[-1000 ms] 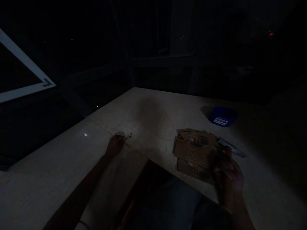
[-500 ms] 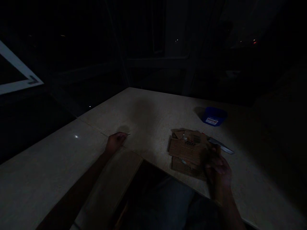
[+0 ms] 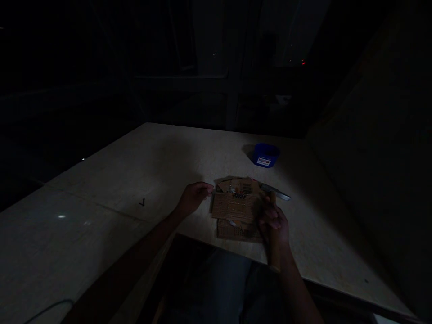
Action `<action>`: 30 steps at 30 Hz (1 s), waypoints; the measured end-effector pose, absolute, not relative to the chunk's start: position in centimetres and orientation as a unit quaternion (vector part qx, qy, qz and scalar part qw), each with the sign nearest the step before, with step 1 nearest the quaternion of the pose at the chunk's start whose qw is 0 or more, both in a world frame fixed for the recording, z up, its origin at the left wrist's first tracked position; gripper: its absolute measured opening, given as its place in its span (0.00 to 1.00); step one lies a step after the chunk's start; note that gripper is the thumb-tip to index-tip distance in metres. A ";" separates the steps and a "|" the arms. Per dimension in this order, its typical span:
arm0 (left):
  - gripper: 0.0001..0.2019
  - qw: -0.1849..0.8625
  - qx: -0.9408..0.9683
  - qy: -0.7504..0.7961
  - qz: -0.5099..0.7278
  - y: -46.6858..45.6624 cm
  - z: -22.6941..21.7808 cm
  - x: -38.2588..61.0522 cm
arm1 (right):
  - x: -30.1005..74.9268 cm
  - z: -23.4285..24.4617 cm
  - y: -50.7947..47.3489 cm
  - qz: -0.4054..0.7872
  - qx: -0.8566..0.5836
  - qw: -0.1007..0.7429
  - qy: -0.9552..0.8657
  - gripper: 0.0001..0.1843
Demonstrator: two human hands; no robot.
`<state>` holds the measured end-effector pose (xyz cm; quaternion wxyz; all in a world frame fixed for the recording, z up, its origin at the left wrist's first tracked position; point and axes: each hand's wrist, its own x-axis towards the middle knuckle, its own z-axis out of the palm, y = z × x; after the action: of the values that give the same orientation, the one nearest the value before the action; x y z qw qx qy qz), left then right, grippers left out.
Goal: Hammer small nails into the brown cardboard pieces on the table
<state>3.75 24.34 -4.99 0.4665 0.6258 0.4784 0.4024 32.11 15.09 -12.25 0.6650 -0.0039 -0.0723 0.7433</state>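
Observation:
In dim light, my left hand is at the left edge of stacked cardboard pieces, its thumb and fingertips pinched together. Whether anything small sits in the pinch is too dark to see. My right hand is wrapped round a wooden stick, held over the right side of the cardboard. Rows of small dark points and some shiny bits show on the cardboard. Farther left on the table lie a couple of thin dark pieces, too small to name.
A blue plastic container with a white label stands behind the cardboard. A knife-like metal blade lies just right of the cardboard. A thin cable crosses the pale table at lower left. Dark window panes rise beyond.
My left hand has let go of a thin dark piece, which now lies on the table, and has moved right to the cardboard. The view has turned right. My right hand still grips the stick.

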 end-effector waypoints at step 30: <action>0.10 0.336 0.801 0.306 0.389 26.5 -10.5 8.8 | 31.4 -11.2 15.3 0.718 -0.053 0.693 -0.041 0.09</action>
<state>8.76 26.48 -10.50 0.3362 0.8015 0.3058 0.3887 31.38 15.33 -11.24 0.6926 -0.0535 -0.0410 0.7182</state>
